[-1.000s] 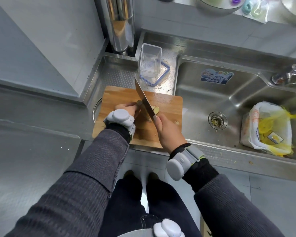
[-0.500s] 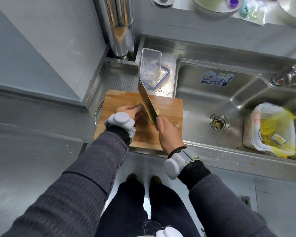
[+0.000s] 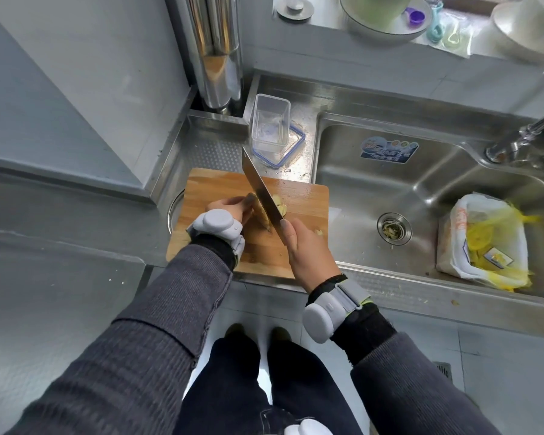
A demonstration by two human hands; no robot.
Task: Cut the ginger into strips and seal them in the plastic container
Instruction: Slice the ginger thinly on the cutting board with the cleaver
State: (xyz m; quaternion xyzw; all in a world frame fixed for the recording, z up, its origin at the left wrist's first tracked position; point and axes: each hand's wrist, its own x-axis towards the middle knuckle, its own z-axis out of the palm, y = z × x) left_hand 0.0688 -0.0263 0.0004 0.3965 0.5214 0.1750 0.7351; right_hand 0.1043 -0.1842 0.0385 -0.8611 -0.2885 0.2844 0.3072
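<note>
**Ginger under the knife, container waiting empty**

I am looking first at the plastic container (image 3: 270, 127): it is standing upright, clear and rectangular, with nothing visible inside. It is sitting on its lid (image 3: 291, 147), which is showing a blue rim, on the steel worktop (image 3: 211, 152) just behind the cutting board (image 3: 302, 199). In the sink (image 3: 437, 196) a white bag (image 3: 484, 240) is lying open and is holding yellow scraps.

The ginger (image 3: 263, 211) is lying on the wooden board, and its long axis is running from far-left to near-right, almost along the blade. A few pale cut pieces (image 3: 278, 204) are lying just on the right side of the blade.

My left hand (image 3: 230, 207) is pressing the ginger down, with its fingers (image 3: 248, 200) curled close together on it. My right hand (image 3: 305, 249) is wrapping its fingers tightly around the handle of the knife (image 3: 259, 186); the handle itself is hidden. The blade is broad, flat and shiny, and it is pointing away toward the container.

The board is rectangular, with warm wood grain, and it is lying partly over the sink edge.
</note>
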